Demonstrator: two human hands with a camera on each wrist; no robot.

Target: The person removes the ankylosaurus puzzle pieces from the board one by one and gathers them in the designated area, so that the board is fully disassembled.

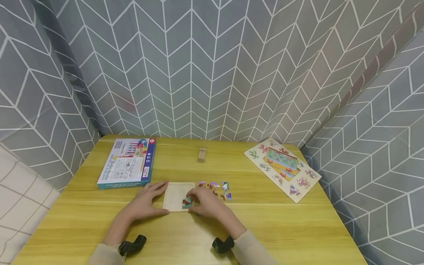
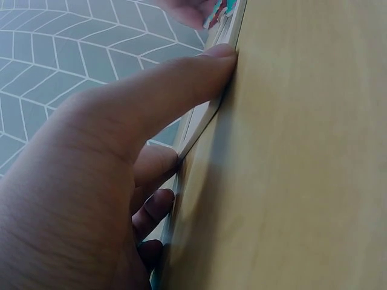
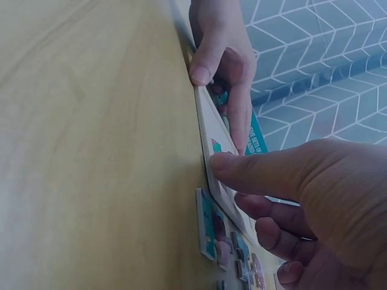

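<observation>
A square, pale wooden puzzle tray [image 1: 173, 197] lies flat on the table. My left hand [image 1: 145, 202] holds its left side, the thumb [image 2: 221, 57] on the near edge and the forefinger at the far corner. A few joined teal and brown jigsaw pieces [image 1: 186, 203] sit in the tray's near right corner. Over that corner is my right hand [image 1: 208, 202], its thumb [image 3: 224, 163] at the near edge and its other fingers bent. Whether a piece is pinched there is hidden. Loose jigsaw pieces [image 1: 213, 186] lie right of the tray, partly under the right hand.
A boxed set [image 1: 127, 163] lies at the back left. A small wooden block [image 1: 201, 155] stands at the back middle. On the right is a wooden picture board [image 1: 303, 189] with colourful picture cards [image 1: 281, 162] on top. A patterned curtain [image 1: 205, 73] hangs behind the table.
</observation>
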